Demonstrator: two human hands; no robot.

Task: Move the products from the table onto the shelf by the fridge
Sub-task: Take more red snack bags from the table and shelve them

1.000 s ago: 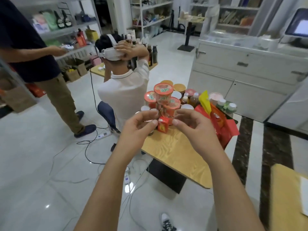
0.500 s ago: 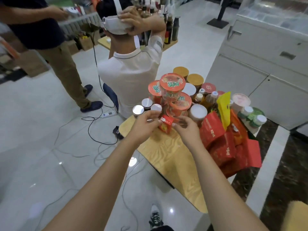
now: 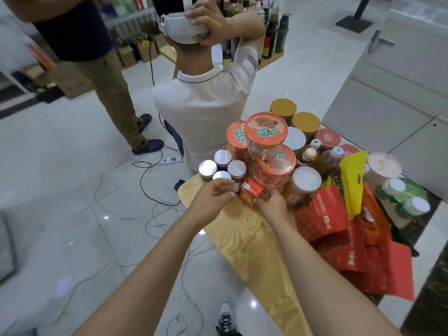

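As right hand (image 3: 272, 204) holds red box (image 3: 251, 191), jars (image 3: 236, 169) beside

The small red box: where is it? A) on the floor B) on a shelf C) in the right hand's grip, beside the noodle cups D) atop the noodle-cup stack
C: the right hand pinches the small red box beside the noodle cups; the left hand curls round a silver-lidded jar.

Right hand (image 3: 272, 206) now on red box (image 3: 251, 191)
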